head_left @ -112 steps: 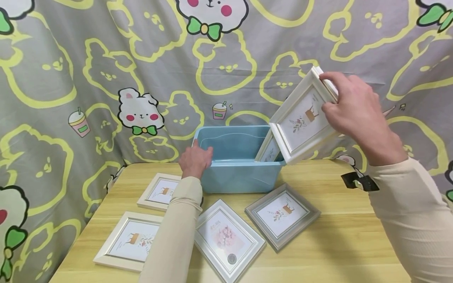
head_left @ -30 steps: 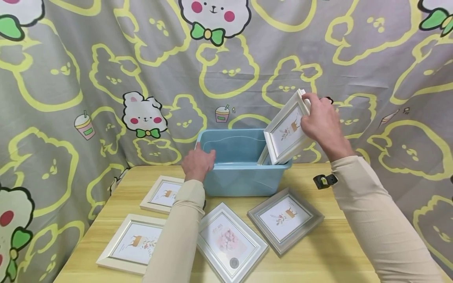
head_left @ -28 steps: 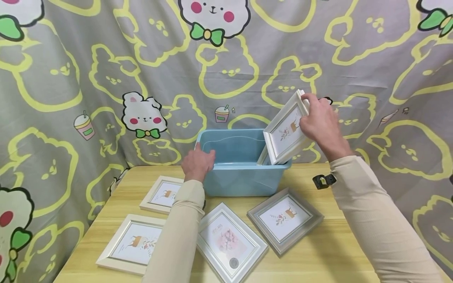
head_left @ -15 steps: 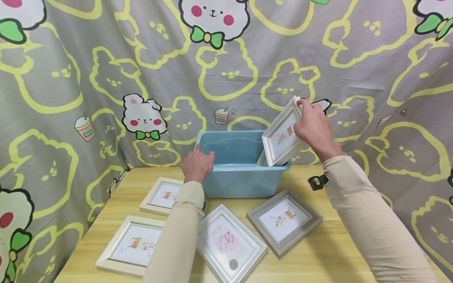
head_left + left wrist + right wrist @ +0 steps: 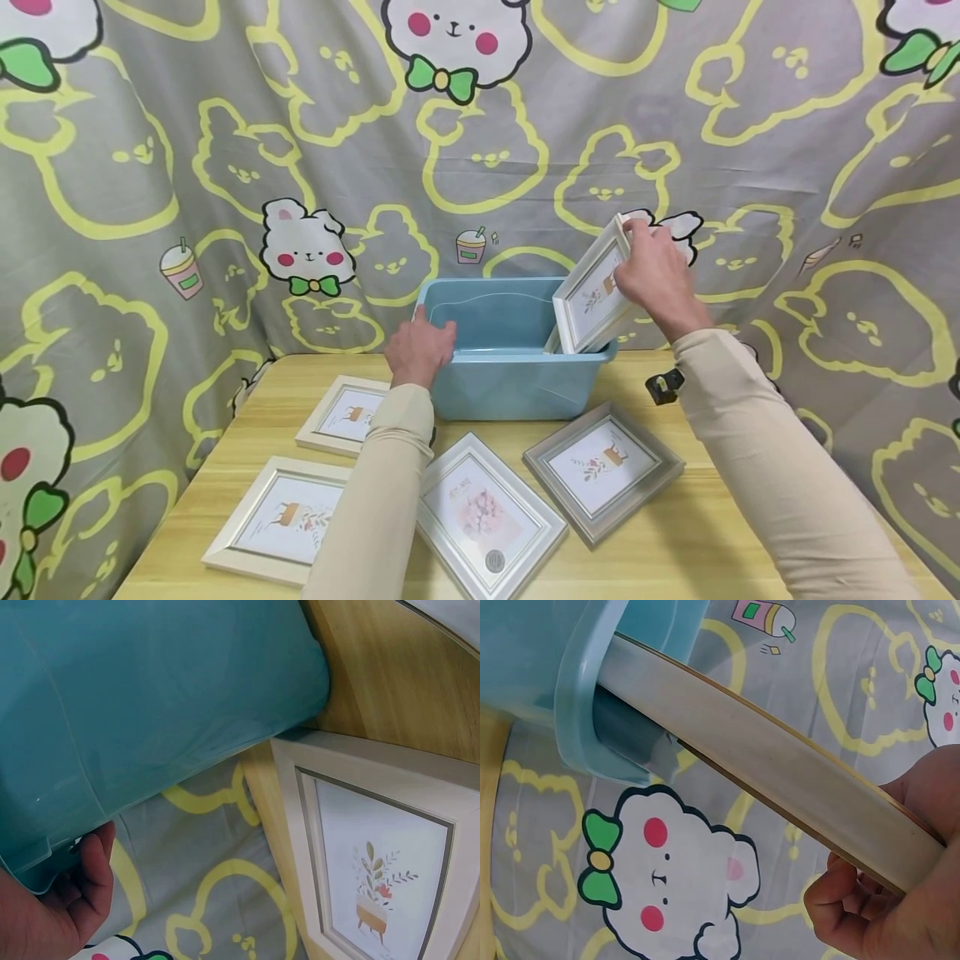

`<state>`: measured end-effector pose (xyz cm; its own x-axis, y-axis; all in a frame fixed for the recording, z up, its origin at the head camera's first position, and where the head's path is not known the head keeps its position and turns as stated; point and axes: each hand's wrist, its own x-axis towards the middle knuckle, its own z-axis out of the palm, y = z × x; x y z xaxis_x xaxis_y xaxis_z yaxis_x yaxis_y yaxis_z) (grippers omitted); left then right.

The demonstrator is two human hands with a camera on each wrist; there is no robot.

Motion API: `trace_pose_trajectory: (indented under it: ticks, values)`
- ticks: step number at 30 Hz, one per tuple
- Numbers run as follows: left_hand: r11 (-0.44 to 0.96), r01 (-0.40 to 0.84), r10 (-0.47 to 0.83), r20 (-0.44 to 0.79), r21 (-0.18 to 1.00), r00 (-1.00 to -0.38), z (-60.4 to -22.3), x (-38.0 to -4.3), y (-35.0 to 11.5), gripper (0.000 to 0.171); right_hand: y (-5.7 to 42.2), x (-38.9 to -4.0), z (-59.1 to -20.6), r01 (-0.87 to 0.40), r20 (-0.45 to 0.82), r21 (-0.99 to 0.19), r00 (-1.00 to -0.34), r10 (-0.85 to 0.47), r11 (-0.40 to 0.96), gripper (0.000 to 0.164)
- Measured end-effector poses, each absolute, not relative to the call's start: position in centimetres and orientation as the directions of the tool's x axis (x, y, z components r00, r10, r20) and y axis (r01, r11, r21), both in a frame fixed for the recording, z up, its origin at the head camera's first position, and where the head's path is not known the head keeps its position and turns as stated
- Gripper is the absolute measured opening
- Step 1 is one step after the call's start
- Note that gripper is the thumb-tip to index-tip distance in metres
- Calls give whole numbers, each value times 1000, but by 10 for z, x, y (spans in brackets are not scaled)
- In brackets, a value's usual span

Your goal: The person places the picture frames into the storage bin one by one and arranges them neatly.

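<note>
A white picture frame (image 5: 594, 292) leans tilted over the right end of a blue plastic bin (image 5: 517, 387), its lower corner inside the rim. My right hand (image 5: 656, 271) grips this frame by its upper right edge. In the right wrist view, fingers and thumb stand on either side of the frame's edge (image 5: 772, 757). Another pale frame (image 5: 552, 340) shows only as a sliver behind it in the bin. My left hand (image 5: 420, 346) holds the bin's left rim, and in the left wrist view its fingers (image 5: 94, 870) curl under that rim.
Two cream picture frames (image 5: 281, 521) (image 5: 347, 414) lie on the left of the wooden table (image 5: 712, 533). A silver frame (image 5: 491, 517) and a grey-brown frame (image 5: 603, 467) lie in front of the bin. A patterned grey curtain (image 5: 360, 167) hangs behind.
My right hand has moved left and down with the white frame, whose lower corner now sits deeper inside the bin's right end. The left hand stays on the rim.
</note>
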<state>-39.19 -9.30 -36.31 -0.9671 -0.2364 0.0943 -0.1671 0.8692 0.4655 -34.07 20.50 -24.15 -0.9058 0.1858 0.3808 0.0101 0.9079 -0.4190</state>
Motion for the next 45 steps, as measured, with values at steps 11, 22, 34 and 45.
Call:
trace_pose_trajectory:
  ticks: [11, 22, 34, 45]
  values:
    - [866, -165, -239, 101, 473, -966, -364, -393, -97, 76, 196, -352, -248, 27, 325, -423, -928, 180, 906, 65]
    - [870, -160, -230, 97, 466, -968, -363, -392, -95, 76, 193, -357, -254, 39, 290, -437, -940, 182, 899, 71]
    - [865, -165, -240, 101, 473, -966, -364, -393, -95, 76, 191, -363, -262, 21, 285, -433, -945, 159, 901, 66]
    - [868, -169, -242, 102, 466, -965, -363, -392, -94, 75, 184, -368, -270, 59, 238, -460, -953, 188, 886, 66]
